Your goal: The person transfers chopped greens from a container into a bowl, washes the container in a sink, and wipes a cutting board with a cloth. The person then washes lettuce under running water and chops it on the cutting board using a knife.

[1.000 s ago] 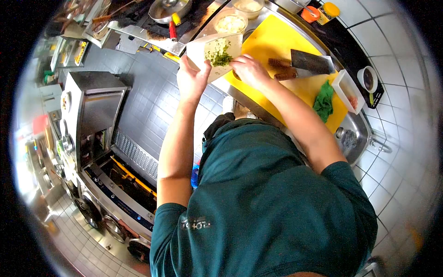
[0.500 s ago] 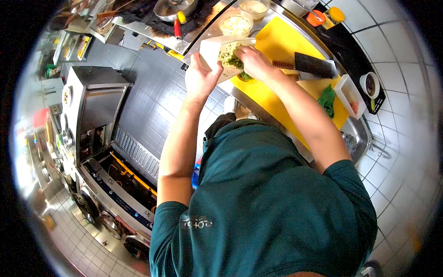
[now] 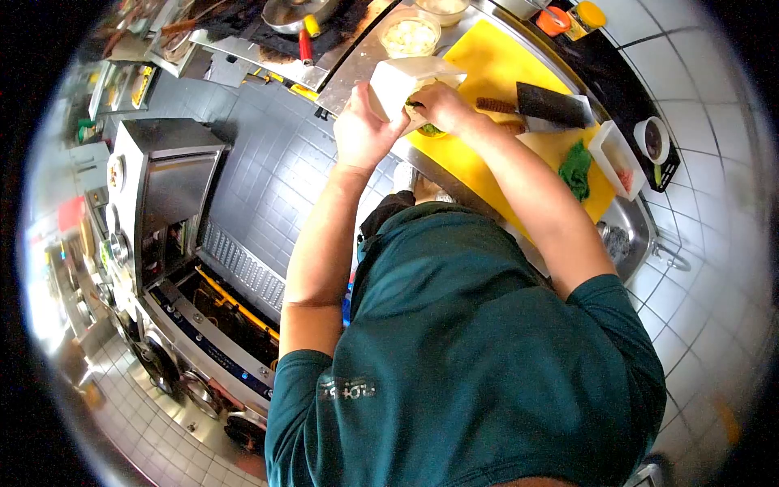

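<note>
My left hand [image 3: 363, 136] grips a white plastic container [image 3: 391, 84] by its near side and holds it tilted above the counter's edge. My right hand [image 3: 442, 105] reaches into the container's mouth with fingers curled against chopped greens [image 3: 411, 107]; the fingertips are partly hidden. Just under the container, a bowl with green contents [image 3: 430, 130] shows in part on the yellow cutting board [image 3: 475, 166]. Right of my right hand, a cleaver [image 3: 552, 105] with a brown handle lies across the board.
Leafy greens [image 3: 575, 170] lie on the board beside a white tray [image 3: 614, 160] holding pink bits. A bowl of pale chopped pieces [image 3: 410, 36] stands behind the container. A pan [image 3: 296, 12] with a red handle sits on the stove. The sink [image 3: 629, 235] is at right.
The container has turned and shifted slightly right, so less of its inside shows. My right hand has curled deeper into its mouth, and my left hand moved along with it.
</note>
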The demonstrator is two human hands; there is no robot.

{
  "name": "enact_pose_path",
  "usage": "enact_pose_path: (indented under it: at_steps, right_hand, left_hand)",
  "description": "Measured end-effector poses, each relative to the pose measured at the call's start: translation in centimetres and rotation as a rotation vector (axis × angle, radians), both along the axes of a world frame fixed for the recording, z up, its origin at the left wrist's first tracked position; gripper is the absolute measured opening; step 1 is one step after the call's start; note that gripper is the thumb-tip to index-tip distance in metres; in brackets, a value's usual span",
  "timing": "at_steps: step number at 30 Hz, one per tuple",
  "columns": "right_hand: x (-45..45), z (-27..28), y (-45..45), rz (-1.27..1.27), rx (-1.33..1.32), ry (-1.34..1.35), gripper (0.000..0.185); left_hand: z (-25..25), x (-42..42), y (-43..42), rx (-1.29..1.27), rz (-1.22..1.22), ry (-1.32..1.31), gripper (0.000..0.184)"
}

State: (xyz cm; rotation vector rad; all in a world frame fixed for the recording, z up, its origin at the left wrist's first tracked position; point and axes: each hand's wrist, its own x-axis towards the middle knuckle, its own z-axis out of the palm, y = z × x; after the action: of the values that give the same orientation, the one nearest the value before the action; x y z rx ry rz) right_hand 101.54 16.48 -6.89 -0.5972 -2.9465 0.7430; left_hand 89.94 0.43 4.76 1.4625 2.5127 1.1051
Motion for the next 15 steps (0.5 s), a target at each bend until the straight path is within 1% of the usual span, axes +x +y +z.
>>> enact_pose_path:
  at_steps: [2, 5, 8, 11, 14, 15]
  right_hand:
    - [0.4, 0.6, -0.3, -0.015, -0.046, 0.018, 0.018]
    - [0.9, -0.4, -0.3, -0.088, -0.127, 0.021, 0.017]
    - [1.4, 0.9, -0.6, -0.026, 0.001, -0.043, 0.016]
    - [2.1, 1.1, -0.8, 0.024, 0.085, -0.002, 0.016]
    - [2.9, 0.5, -1.0, 0.025, 0.086, 0.072, 0.017]
    - [3.1, 0.6, -1.1, 0.015, 0.091, 0.059, 0.017]
  left_hand:
    - [-0.2, 0.0, 0.2, -0.009, -0.007, 0.019, 0.068]
    - [-0.2, -0.3, 0.2, -0.004, -0.02, 0.047, 0.069]
    - [-0.2, -0.5, 0.3, -0.002, -0.016, 0.057, 0.069]
    - [0.1, -0.7, 0.3, -0.011, -0.002, 0.063, 0.07]
    - [-0.1, -1.0, 0.3, -0.034, 0.012, 0.025, 0.069]
    - [-0.2, -1.2, 0.2, -0.043, 0.016, 0.005, 0.069]
